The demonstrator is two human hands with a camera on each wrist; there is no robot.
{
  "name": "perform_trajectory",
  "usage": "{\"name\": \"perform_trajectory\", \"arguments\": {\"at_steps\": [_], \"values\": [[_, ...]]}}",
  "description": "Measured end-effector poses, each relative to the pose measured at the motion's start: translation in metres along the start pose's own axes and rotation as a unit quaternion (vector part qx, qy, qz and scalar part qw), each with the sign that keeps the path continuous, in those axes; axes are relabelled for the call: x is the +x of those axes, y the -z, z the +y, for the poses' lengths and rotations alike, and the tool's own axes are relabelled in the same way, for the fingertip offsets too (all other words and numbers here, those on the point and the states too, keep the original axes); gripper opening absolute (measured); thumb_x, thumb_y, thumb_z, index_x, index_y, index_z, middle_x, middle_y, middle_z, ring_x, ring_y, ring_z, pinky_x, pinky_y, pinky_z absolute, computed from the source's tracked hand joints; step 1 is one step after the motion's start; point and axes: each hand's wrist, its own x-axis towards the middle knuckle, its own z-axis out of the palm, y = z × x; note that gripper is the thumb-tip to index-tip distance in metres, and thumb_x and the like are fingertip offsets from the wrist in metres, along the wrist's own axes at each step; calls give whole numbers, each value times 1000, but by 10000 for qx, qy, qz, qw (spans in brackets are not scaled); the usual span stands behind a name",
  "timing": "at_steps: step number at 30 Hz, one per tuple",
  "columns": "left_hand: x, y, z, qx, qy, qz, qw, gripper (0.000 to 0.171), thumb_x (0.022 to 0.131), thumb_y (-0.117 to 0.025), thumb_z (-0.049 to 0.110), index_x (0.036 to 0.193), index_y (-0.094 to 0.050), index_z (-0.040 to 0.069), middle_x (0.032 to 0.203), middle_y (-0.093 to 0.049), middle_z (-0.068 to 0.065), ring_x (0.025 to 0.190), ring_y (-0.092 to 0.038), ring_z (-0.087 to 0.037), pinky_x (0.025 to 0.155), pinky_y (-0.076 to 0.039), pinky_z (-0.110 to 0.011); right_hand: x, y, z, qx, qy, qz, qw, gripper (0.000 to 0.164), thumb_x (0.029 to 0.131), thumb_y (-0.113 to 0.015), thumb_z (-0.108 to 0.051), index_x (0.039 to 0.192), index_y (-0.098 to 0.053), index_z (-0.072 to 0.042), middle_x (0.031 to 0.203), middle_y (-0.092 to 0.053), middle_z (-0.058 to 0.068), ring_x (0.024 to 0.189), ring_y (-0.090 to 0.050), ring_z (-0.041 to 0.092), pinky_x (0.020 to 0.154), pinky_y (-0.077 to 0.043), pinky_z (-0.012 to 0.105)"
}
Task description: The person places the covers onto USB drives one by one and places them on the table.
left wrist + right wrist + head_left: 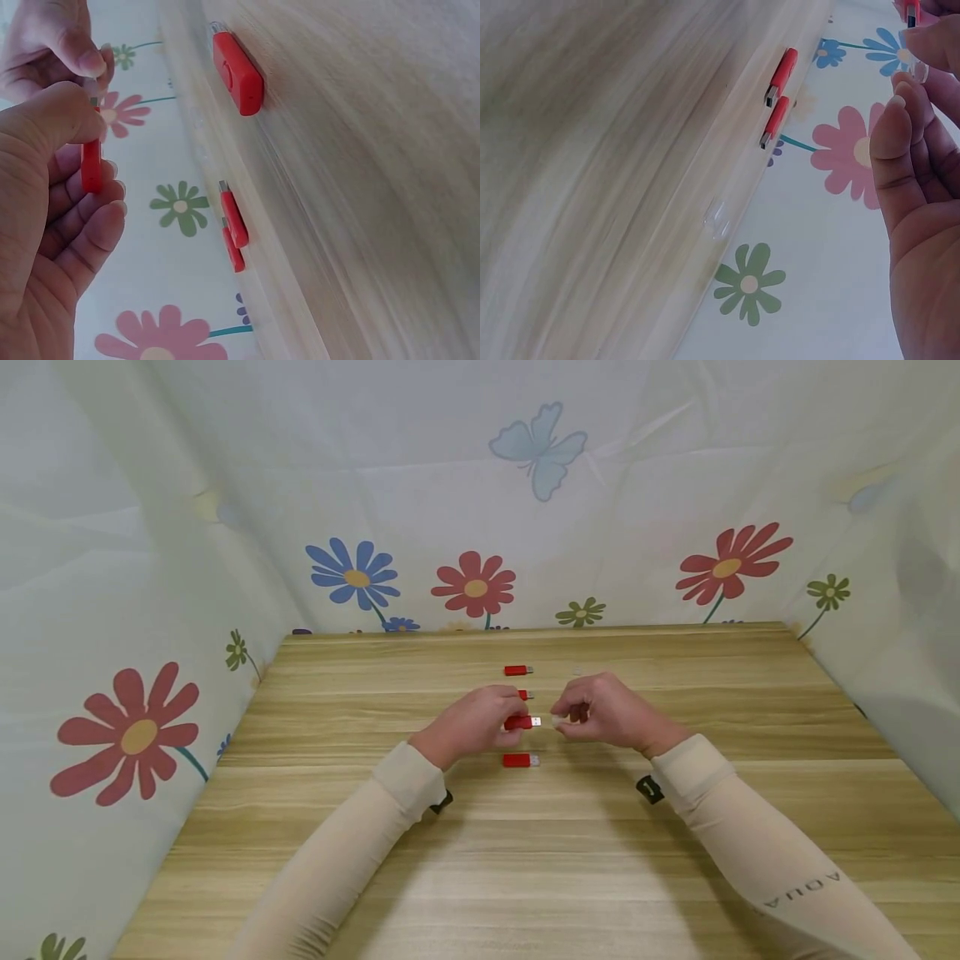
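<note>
My left hand (476, 720) pinches a red USB flash drive (516, 723) between thumb and fingers, its metal plug pointing right. Just across from that plug, my right hand (611, 714) pinches a small clear cap (557, 721). In the head view a narrow gap separates cap and plug. The left wrist view shows the held red drive (91, 166) above the table, partly covered by the thumb. In the right wrist view the clear cap (919, 71) sits between the fingertips, close to the plug.
On the wooden table (525, 860), one red drive (516, 760) lies nearer the body and two more, a far drive (515, 670) and a partly hidden drive (523, 695), lie beyond the left hand. Clear caps (717, 219) rest near the far edge. A flowered curtain (405, 485) surrounds the table.
</note>
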Motion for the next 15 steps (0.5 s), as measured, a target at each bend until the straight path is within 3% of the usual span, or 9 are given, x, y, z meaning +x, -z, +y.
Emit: {"name": "perform_trajectory", "arguments": {"at_steps": [15], "values": [[-3, 6, 6, 146, -227, 170, 9995, 26, 87, -83, 21, 108, -76, 8, 101, -72, -2, 84, -61, -11, 83, -58, -23, 1, -2, -10, 209, 90, 20, 9997, 8, 85, -82, -10, 91, -81, -16, 87, -74, -8, 71, -64, 9, 65, -59, 30]]}}
